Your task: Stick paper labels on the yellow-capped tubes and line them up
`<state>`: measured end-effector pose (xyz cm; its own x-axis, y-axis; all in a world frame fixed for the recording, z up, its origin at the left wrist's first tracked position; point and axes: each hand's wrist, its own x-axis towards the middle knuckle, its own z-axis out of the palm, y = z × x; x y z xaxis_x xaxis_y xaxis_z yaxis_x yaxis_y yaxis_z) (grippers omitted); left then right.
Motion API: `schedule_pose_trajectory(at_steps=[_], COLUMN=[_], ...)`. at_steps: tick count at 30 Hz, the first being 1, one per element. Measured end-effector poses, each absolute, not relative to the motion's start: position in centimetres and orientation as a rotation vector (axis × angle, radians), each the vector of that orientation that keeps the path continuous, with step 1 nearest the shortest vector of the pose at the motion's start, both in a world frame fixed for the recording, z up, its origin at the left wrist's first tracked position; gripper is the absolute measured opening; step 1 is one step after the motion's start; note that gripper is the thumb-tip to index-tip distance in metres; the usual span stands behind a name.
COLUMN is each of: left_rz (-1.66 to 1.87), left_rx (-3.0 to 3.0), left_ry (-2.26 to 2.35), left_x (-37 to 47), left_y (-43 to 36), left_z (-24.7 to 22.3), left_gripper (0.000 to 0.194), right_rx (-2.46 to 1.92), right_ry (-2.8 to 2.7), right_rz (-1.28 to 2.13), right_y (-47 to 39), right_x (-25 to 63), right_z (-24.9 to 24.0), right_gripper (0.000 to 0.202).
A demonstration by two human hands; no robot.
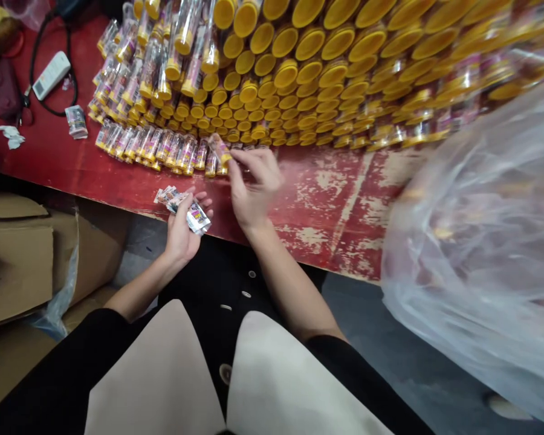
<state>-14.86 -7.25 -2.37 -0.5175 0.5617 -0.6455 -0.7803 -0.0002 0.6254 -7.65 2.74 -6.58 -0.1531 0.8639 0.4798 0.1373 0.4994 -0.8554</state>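
My left hand (184, 232) is closed around a bunch of small printed sachets (197, 217), held above the front edge of the red table. To its right, my right hand (256, 181) pinches a clear plastic tube (219, 151) by its yellow-capped end. That tube is tilted, just at the near row of similar tubes (163, 148) lying side by side. Behind them rises a big stack of clear tubes with yellow caps (310, 45), most with their caps facing me. Slight blur covers the right hand.
On the worn red table (317, 205) at the left lie a white power strip (51, 75) with a black cable, and some sachets (76, 122). A large clear plastic bag (476, 254) bulges at the right. Cardboard boxes (18, 266) stand below left.
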Motion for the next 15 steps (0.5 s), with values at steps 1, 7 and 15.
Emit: schedule_pose_trajectory(at_steps=[1,7,15], left_rz=[1.742,1.707,1.427], left_rx=[-0.267,-0.198,-0.040], left_ry=[1.264,1.219,1.195], left_x=[-15.2,-15.6,-10.1], left_y=[-7.5,-7.8,-3.2], left_z=[-2.4,-2.4,-2.2], left_gripper=[0.018,0.027,0.048], right_rx=[-0.821,-0.833,-1.868], right_ry=[-1.675,-1.842,-1.459], right_rz=[0.815,0.657,0.093], right_y=[2.9,2.0,15.7], right_x=[-8.6,-2.3,27.6], right_z=[-6.8,-4.4,-3.9], right_gripper=[0.017,0.028,0.018])
